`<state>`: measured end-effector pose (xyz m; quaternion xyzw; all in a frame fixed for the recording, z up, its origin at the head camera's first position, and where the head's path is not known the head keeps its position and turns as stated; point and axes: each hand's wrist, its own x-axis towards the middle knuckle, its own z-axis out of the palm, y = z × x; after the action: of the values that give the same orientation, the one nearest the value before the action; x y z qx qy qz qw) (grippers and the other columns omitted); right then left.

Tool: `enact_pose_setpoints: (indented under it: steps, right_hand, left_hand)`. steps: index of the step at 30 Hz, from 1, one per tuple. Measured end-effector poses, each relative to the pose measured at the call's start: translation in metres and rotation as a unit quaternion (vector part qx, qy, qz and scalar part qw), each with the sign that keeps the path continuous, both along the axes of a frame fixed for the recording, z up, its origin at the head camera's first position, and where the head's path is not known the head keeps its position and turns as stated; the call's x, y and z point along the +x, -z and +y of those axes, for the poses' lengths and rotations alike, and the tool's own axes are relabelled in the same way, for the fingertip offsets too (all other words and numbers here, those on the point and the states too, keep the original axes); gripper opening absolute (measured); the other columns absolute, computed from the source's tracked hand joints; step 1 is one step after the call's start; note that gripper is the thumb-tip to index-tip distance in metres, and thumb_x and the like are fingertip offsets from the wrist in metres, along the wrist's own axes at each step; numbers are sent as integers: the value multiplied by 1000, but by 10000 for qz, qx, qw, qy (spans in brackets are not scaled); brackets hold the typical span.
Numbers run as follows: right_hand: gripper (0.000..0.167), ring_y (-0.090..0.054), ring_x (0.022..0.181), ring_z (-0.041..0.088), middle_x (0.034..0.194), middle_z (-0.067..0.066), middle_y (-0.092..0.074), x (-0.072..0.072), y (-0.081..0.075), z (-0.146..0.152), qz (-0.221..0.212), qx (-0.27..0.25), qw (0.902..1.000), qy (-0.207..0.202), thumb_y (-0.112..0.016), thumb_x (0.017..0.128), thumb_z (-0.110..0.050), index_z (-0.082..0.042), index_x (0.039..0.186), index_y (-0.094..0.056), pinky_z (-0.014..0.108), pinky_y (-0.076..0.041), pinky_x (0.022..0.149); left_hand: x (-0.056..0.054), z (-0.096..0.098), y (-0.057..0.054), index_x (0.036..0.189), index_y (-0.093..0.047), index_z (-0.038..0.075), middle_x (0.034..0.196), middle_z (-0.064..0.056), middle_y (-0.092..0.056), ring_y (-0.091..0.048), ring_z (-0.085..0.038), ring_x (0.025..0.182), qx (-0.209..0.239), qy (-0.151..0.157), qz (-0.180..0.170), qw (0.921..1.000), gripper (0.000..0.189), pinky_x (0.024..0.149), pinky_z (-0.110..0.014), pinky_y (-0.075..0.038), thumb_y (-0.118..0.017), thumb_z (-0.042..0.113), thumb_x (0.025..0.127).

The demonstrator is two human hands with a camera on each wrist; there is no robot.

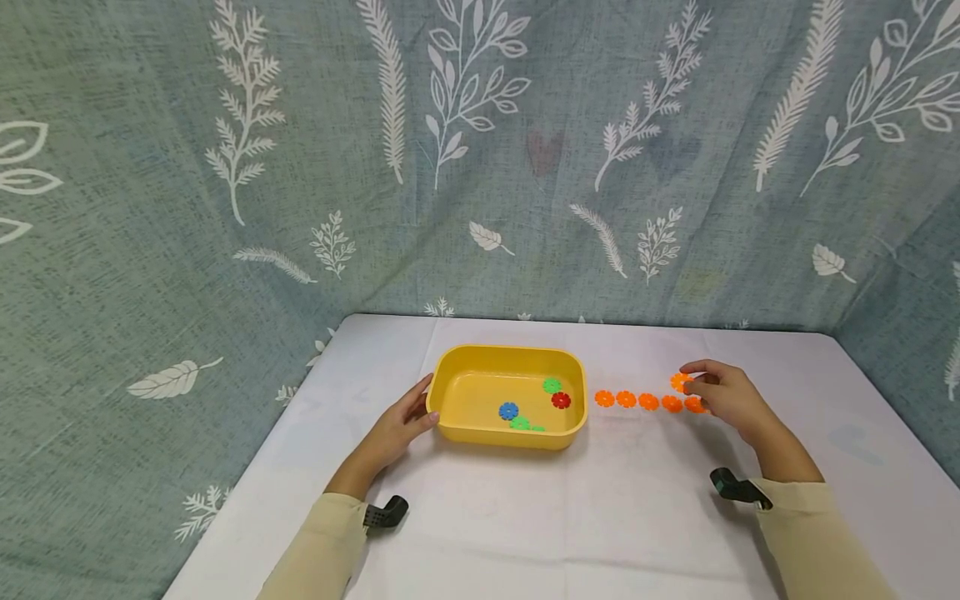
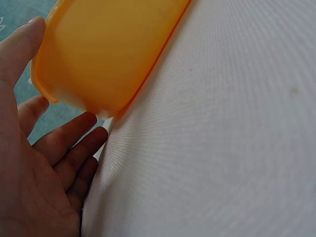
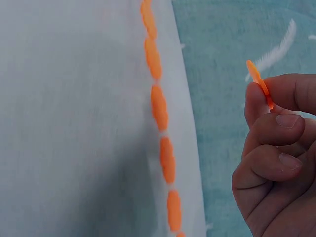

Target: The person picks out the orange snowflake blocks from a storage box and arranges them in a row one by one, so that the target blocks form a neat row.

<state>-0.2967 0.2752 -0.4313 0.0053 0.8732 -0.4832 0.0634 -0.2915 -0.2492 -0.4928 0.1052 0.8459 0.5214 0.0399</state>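
Observation:
My left hand (image 1: 396, 427) is at the left end of a yellow plastic basin (image 1: 480, 439). In the left wrist view its thumb and loosely extended fingers (image 2: 64, 140) rest against the basin's outer wall and rim. My right hand (image 1: 729, 402) pinches an orange flower-shaped disc (image 3: 256, 78) between thumb and forefinger, with the other fingers curled in. Below that hand, a row of several orange flower-shaped discs (image 1: 648, 402) lies on the table to the right of the basin. The right-hand end of the row is partly hidden by the hand in the head view.
Inside the basin are a blue disc (image 1: 508, 411), a red disc (image 1: 561, 401) and a few green discs (image 1: 552, 386). A white cloth covers the table (image 1: 570, 525). Behind its back edge hangs a grey-green curtain (image 1: 555, 225) with white leaf prints.

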Motion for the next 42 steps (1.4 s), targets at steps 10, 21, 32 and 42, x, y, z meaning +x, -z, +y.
enact_pose_setpoints:
  steps: [10, 21, 32, 42]
  right_hand:
    - [45, -51, 76, 26, 104, 17, -56, 8, 5, 30, -97, 215, 9996, 145, -53, 99, -23, 2, 137, -47, 33, -45, 62]
    - [47, -51, 75, 25, 104, 17, -55, 14, 10, 59, -80, 323, 9990, 308, -53, 99, -22, 4, 136, -45, 31, -46, 60]
    - [46, -50, 70, 23, 99, 17, -54, 14, 16, 81, -19, 642, 9961, 609, -50, 100, -21, 7, 136, -45, 30, -44, 57]
    - [46, -51, 76, 22, 103, 18, -57, 12, 34, 105, -10, 815, 9931, 841, -53, 98, -20, 11, 131, -48, 25, -45, 57]
  left_hand:
    - [1, 0, 1, 154, -26, 35, 143, -8, -50, -43, -28, 133, -67, -31, -55, 10000, 76, 110, -54, -27, -68, 39, 91]
    - [0, -1, 3, 155, -26, 34, 144, -7, -49, -43, -27, 133, -86, -74, -92, 9999, 77, 111, -54, -27, -68, 41, 90]
    - [0, 1, 2, 154, -26, 37, 145, -5, -48, -42, -26, 134, -240, -225, -182, 9993, 78, 110, -53, -28, -68, 45, 89]
    - [-2, 0, 1, 155, -25, 35, 146, -7, -47, -42, -27, 135, -197, -140, -161, 9996, 79, 111, -54, -26, -68, 46, 89]
